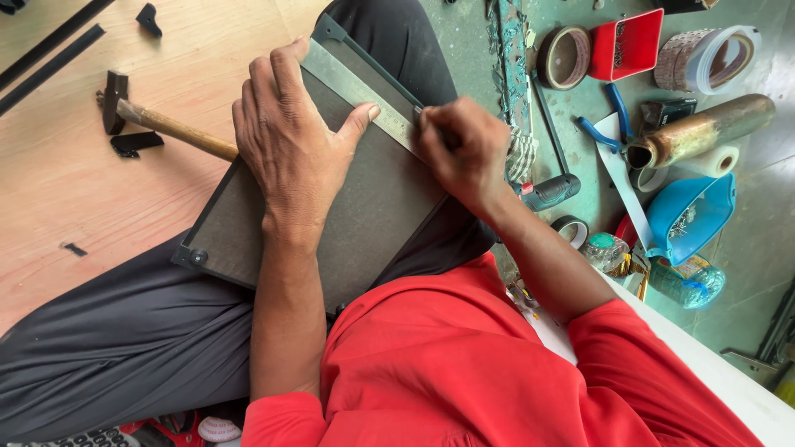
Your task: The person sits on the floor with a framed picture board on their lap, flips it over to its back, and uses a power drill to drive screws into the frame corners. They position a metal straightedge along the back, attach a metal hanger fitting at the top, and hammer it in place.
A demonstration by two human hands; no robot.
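Observation:
A dark grey board (364, 215) with black corner pieces rests on my lap, across my dark trousers. A metal ruler (352, 83) lies along the board's far edge. My left hand (290, 149) presses flat on the ruler and the board, fingers spread and thumb against the ruler. My right hand (464, 149) is closed around a small dark cutting tool (418, 112), whose tip touches the ruler's edge. Most of the tool is hidden inside the fist.
A wooden-handled hammer (166, 126) lies on the plywood floor to the left, near black strips (50, 41). To the right are tape rolls (563, 56), a red tray (625, 43), blue-handled pliers (609, 124), a metal cylinder (704, 132), a blue container (687, 215) and a plastic bottle (687, 281).

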